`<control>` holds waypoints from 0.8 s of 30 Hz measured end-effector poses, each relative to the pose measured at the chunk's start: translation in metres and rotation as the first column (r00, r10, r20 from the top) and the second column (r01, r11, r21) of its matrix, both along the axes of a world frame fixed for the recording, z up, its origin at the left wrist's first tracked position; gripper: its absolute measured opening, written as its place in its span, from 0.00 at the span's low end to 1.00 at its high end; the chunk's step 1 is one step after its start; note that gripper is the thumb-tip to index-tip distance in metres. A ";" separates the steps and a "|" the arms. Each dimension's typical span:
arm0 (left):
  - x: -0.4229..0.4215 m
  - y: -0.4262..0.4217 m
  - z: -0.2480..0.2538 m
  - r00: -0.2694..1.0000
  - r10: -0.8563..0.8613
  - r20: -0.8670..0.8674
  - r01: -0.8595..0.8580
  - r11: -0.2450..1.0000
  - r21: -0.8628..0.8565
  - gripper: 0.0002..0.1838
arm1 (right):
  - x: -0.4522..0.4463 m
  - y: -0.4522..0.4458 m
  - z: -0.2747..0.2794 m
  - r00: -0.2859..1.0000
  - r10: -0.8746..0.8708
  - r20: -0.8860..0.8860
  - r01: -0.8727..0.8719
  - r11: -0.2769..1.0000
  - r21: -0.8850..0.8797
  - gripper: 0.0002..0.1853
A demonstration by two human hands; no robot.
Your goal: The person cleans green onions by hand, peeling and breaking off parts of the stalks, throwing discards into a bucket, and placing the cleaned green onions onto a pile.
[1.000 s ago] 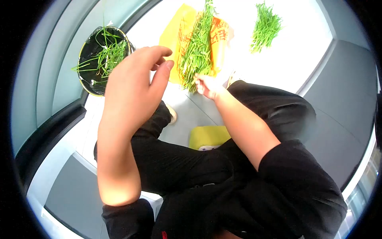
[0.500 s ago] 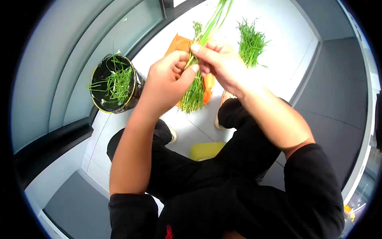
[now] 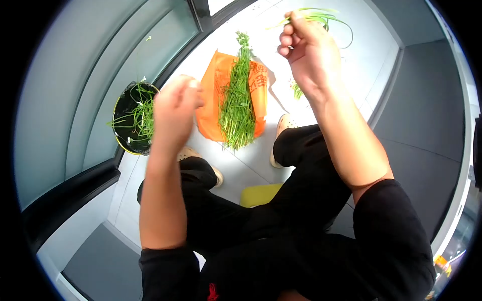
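Up at the top right, my right hand (image 3: 317, 55) is closed on a few long chives (image 3: 321, 16) by one end. Their green leaves trail off to the right in a curve. My left hand (image 3: 174, 110) is beside the bin with its fingers curled in; it is blurred, and whatever it may hold cannot be made out. A thick bundle of chives (image 3: 238, 108) lies on an orange bag (image 3: 210, 100) on the floor between the hands. Below my right hand, a small part of another chive pile (image 3: 297, 91) shows; the hand and wrist hide the remainder.
To the left stands a black-lined bin (image 3: 117, 130) with a yellow rim, holding chive scraps (image 3: 144, 120). Frosted glass panels (image 3: 83, 90) rise beyond it. My knees and shoes (image 3: 283, 125) flank the bag, and a yellow-green object (image 3: 258, 194) sits between my legs.
My hands have parted. The right one has carried the chives up and right, over the separate pile; the left has swung left towards the bin, uncovering the bundle and the bag.
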State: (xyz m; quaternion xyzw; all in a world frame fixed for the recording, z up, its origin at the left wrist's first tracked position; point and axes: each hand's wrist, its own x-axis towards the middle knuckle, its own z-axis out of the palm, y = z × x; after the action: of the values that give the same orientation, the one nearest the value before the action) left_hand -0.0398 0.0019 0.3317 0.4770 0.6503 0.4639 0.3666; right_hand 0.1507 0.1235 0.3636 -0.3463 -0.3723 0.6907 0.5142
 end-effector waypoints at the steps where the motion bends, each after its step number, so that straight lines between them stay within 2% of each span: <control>1: -0.013 0.000 0.000 0.994 0.097 -0.045 -0.097 0.995 0.014 0.10 | 0.001 0.000 -0.002 0.997 0.076 0.013 -0.075 0.997 -0.029 0.08; 2: -0.032 0.000 0.000 0.977 0.195 -0.091 -0.193 0.981 0.031 0.09 | -0.001 -0.006 -0.004 0.994 0.108 0.031 -0.106 0.991 -0.082 0.08; 3: -0.059 -0.002 -0.003 0.929 0.242 -0.279 -0.255 0.967 -0.012 0.09 | -0.004 -0.011 -0.004 0.987 0.155 0.030 -0.151 0.983 -0.102 0.08; 6: -0.122 -0.016 -0.017 0.643 0.224 -0.732 -0.398 0.915 -0.069 0.14 | -0.010 -0.022 -0.008 0.971 0.240 0.014 -0.236 0.964 -0.121 0.09; 7: -0.123 -0.022 -0.026 0.251 0.195 -0.948 -0.458 0.887 0.061 0.19 | -0.011 -0.025 -0.008 0.960 0.278 0.036 -0.272 0.954 -0.122 0.09; 8: -0.128 -0.027 -0.030 0.244 0.196 -0.950 -0.466 0.883 0.062 0.19 | -0.013 -0.028 -0.007 0.946 0.318 0.058 -0.310 0.943 -0.121 0.09; 10: -0.113 -0.024 -0.017 0.361 0.067 -0.930 -0.454 0.884 -0.112 0.18 | -0.017 -0.032 -0.009 0.935 0.341 0.094 -0.331 0.937 -0.111 0.09; 11: -0.112 -0.020 -0.024 0.546 0.148 -0.824 -0.309 0.950 -0.034 0.16 | -0.020 -0.033 -0.010 0.925 0.361 0.122 -0.347 0.930 -0.122 0.09; 12: -0.094 -0.014 -0.021 0.682 0.141 -0.718 -0.161 0.986 0.041 0.13 | -0.021 -0.035 -0.010 0.913 0.379 0.151 -0.361 0.923 -0.135 0.10; 13: -0.066 -0.009 -0.011 0.839 0.111 -0.533 -0.069 0.993 0.098 0.11 | -0.024 -0.038 -0.007 0.899 0.396 0.187 -0.382 0.918 -0.110 0.11; 14: -0.044 -0.005 -0.009 0.967 0.082 -0.242 -0.079 0.997 0.020 0.10 | -0.027 -0.040 -0.008 0.899 0.397 0.184 -0.383 0.917 -0.109 0.11; 16: -0.017 -0.003 0.001 0.991 -0.133 -0.020 0.134 0.985 0.111 0.12 | -0.032 -0.046 -0.012 0.813 0.438 0.385 -0.467 0.884 -0.019 0.13; 18: 0.007 -0.002 0.009 0.945 -0.106 0.309 0.072 0.990 0.119 0.09 | -0.036 -0.051 -0.016 0.820 0.427 0.382 -0.480 0.876 0.052 0.14; 22: 0.002 0.000 0.004 0.939 -0.160 0.305 0.100 0.974 0.202 0.06 | -0.036 -0.050 -0.022 0.778 0.450 0.438 -0.518 0.854 0.044 0.15; 24: -0.001 0.001 0.006 0.958 -0.068 0.279 0.019 0.984 0.176 0.05 | -0.034 -0.049 -0.018 0.734 0.555 0.390 -0.585 0.809 -0.051 0.16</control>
State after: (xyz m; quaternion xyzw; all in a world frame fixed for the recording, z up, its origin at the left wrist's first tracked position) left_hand -0.0404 0.0025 0.3381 0.4496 0.5381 0.5734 0.4237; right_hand 0.1165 0.0745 0.3454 -0.3249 -0.5799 0.7180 0.2064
